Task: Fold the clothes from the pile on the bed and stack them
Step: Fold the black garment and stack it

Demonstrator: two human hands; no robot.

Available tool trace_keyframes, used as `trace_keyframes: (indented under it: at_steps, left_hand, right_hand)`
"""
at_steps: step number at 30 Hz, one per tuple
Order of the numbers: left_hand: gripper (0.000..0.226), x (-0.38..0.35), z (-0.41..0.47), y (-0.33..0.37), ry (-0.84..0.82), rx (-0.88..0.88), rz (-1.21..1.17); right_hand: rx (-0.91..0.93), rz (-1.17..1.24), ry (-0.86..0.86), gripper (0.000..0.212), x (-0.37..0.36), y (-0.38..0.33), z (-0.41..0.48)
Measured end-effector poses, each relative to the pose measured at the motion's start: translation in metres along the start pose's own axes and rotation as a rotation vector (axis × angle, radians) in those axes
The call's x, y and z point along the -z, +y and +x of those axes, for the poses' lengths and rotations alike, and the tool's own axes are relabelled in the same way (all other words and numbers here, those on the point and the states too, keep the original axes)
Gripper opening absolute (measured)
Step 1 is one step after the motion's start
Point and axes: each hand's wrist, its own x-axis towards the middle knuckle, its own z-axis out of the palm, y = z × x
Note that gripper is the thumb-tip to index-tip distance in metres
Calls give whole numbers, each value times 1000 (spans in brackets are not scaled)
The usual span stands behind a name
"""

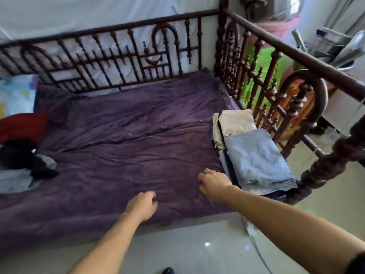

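Purple bedcover [128, 155] lies under both hands. Left hand [142, 206] and right hand [214, 184] are apart, fingers loosely curled, holding nothing. Contact with the cover is unclear. Right hand is just beside the folded stack [256, 161], pale blue on top. Print on cream garment [235, 121] is illegible. Unfolded pile [23, 151], red and black, is cut off at the left edge.

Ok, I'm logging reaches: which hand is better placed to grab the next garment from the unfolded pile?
Left, probably. The left hand hovers empty, nearer the unfolded pile at the left of the bed; the right hand, also empty, sits beside the folded stack on the opposite side.
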Motion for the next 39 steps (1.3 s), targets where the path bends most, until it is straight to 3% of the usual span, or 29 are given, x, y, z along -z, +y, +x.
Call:
trace_keyframes:
  at_steps: [11, 21, 31, 39]
  left_hand:
    - [36, 47, -91, -233, 153, 237, -119]
    - [28, 95, -141, -465, 182, 387, -138]
    - [38, 115, -79, -613, 166, 383, -233]
    - [32, 155, -7, -743, 95, 429, -208]
  right_hand:
    - [248, -97, 68, 39, 34, -232, 96]
    - [352, -34, 7, 45, 22, -459, 187]
    - [358, -46, -84, 46, 1, -578, 313]
    - [308, 40, -224, 43, -35, -657, 448]
